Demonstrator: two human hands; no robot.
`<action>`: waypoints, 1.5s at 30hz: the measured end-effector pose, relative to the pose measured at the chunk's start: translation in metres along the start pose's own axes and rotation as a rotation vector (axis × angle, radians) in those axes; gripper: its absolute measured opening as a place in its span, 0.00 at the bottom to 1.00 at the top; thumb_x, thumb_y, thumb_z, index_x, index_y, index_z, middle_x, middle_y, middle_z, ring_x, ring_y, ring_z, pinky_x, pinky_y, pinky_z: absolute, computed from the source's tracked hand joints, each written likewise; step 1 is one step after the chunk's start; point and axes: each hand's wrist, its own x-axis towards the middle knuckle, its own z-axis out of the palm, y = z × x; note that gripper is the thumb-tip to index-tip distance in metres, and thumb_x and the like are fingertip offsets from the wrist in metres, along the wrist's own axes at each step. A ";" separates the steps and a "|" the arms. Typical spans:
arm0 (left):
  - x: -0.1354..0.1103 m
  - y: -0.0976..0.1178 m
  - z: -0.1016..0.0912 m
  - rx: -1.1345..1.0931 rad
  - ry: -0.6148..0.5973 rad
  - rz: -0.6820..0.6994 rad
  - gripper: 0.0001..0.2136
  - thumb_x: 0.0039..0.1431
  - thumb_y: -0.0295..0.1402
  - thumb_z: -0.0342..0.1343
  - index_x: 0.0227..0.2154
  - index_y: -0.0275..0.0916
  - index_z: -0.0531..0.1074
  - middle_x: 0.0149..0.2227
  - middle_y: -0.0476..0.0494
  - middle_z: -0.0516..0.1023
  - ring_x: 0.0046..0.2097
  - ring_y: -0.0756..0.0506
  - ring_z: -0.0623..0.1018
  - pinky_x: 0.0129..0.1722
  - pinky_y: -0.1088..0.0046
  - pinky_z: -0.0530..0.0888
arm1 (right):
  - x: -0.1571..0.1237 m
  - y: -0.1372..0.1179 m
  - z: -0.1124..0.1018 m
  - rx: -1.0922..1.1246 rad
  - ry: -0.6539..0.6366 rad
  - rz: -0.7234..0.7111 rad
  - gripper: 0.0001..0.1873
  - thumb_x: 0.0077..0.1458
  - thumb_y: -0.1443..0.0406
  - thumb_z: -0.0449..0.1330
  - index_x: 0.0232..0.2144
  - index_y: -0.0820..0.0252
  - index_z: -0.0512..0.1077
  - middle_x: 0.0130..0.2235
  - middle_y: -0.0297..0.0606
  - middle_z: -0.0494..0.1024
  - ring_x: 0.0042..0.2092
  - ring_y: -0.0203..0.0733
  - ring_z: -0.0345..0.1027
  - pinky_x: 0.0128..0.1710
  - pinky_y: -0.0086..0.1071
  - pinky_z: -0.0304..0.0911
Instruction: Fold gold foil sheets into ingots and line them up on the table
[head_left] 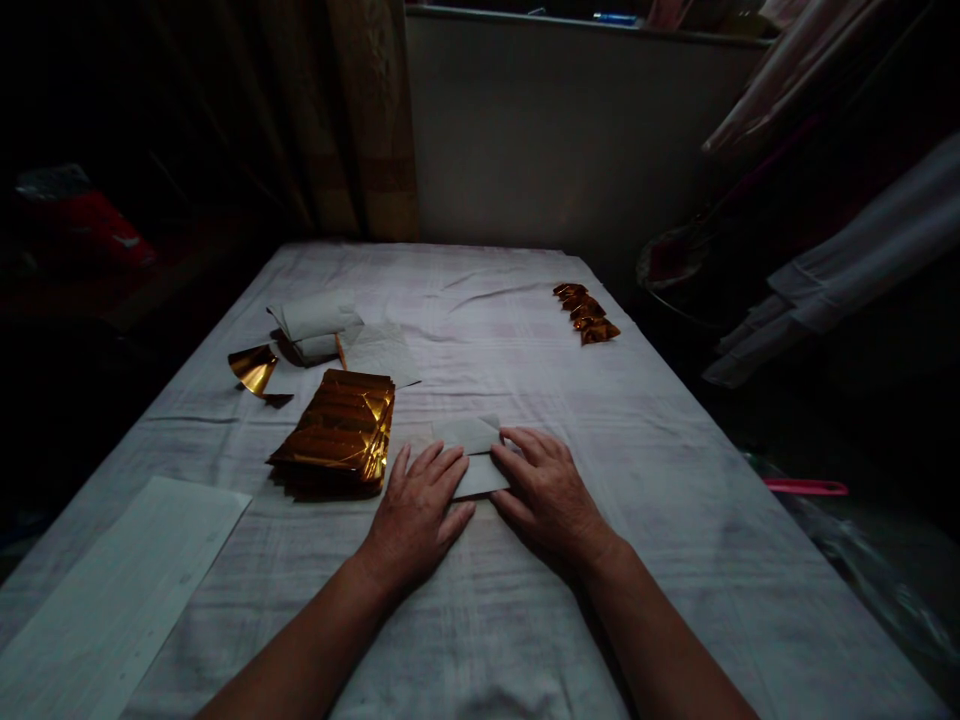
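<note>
A folded piece of pale paper [480, 475] lies flat on the cloth-covered table, between my two hands. My left hand [420, 505] rests over its left side, fingers stretched out and lying flat. On its right side, my right hand [547, 490] presses with the fingers spread. Just left of my left hand sits a stack of shiny gold foil sheets [334, 430]. Part of the paper is hidden beneath my fingers.
Several folded gold foil pieces [586, 314] stand in a row at the back right. Behind the stack are pale papers [319, 315] and a curled gold foil scrap [255, 370]. A large pale sheet [127, 590] lies front left. Clothes [862, 250] hang at the right.
</note>
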 end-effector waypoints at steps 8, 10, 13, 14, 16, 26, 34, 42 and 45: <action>-0.001 -0.001 0.001 -0.014 0.014 0.013 0.23 0.64 0.38 0.54 0.61 0.43 0.65 0.62 0.39 0.70 0.65 0.37 0.65 0.68 0.44 0.50 | 0.001 0.000 0.004 0.070 -0.026 -0.022 0.20 0.55 0.62 0.63 0.51 0.56 0.74 0.55 0.46 0.76 0.60 0.56 0.63 0.58 0.52 0.58; -0.001 -0.002 0.001 -0.017 0.015 0.015 0.23 0.63 0.38 0.55 0.61 0.44 0.65 0.62 0.39 0.70 0.65 0.37 0.65 0.67 0.44 0.50 | 0.000 0.002 0.005 0.091 -0.021 -0.012 0.19 0.56 0.62 0.63 0.51 0.55 0.75 0.55 0.45 0.76 0.59 0.56 0.64 0.57 0.52 0.58; -0.001 -0.002 0.001 -0.019 0.016 0.024 0.23 0.63 0.37 0.54 0.61 0.43 0.65 0.61 0.39 0.71 0.65 0.37 0.65 0.67 0.43 0.51 | -0.002 0.005 0.008 0.117 0.000 0.008 0.17 0.58 0.62 0.62 0.50 0.54 0.75 0.55 0.44 0.76 0.59 0.54 0.65 0.57 0.51 0.59; -0.001 -0.003 0.001 -0.019 0.015 0.025 0.24 0.63 0.37 0.54 0.61 0.42 0.64 0.61 0.39 0.71 0.65 0.37 0.65 0.67 0.43 0.51 | -0.002 0.005 0.009 0.125 0.008 0.013 0.16 0.58 0.62 0.62 0.50 0.54 0.75 0.55 0.44 0.77 0.58 0.53 0.65 0.57 0.51 0.59; -0.001 -0.003 0.002 -0.017 0.019 0.024 0.26 0.63 0.37 0.54 0.64 0.41 0.60 0.62 0.38 0.71 0.65 0.37 0.65 0.67 0.44 0.52 | -0.001 0.006 0.011 0.140 0.028 0.024 0.15 0.60 0.62 0.61 0.49 0.54 0.76 0.54 0.43 0.77 0.57 0.52 0.67 0.57 0.50 0.59; -0.003 -0.008 0.003 -0.059 0.099 0.051 0.39 0.65 0.36 0.52 0.70 0.42 0.33 0.64 0.34 0.66 0.65 0.39 0.67 0.67 0.46 0.55 | 0.010 0.006 0.020 0.207 0.120 0.144 0.10 0.63 0.64 0.56 0.38 0.52 0.79 0.45 0.38 0.81 0.49 0.46 0.72 0.52 0.45 0.59; -0.003 0.004 -0.006 0.026 0.279 0.144 0.30 0.65 0.30 0.51 0.68 0.41 0.51 0.69 0.32 0.56 0.69 0.36 0.56 0.65 0.49 0.59 | 0.014 0.006 0.025 0.204 0.139 0.189 0.10 0.62 0.63 0.57 0.34 0.53 0.80 0.42 0.38 0.81 0.46 0.44 0.71 0.49 0.42 0.59; -0.002 0.009 -0.009 0.107 0.129 0.253 0.18 0.67 0.35 0.48 0.57 0.36 0.70 0.63 0.40 0.69 0.66 0.38 0.63 0.68 0.52 0.54 | 0.014 0.005 0.026 0.215 0.148 0.200 0.10 0.62 0.63 0.57 0.34 0.53 0.80 0.41 0.37 0.81 0.46 0.44 0.71 0.49 0.41 0.58; -0.003 0.009 -0.006 0.139 0.134 0.188 0.21 0.66 0.41 0.51 0.58 0.37 0.70 0.64 0.40 0.68 0.68 0.36 0.60 0.69 0.51 0.51 | 0.015 0.005 0.026 0.225 0.151 0.204 0.10 0.62 0.63 0.57 0.34 0.53 0.80 0.41 0.37 0.81 0.45 0.44 0.71 0.49 0.41 0.58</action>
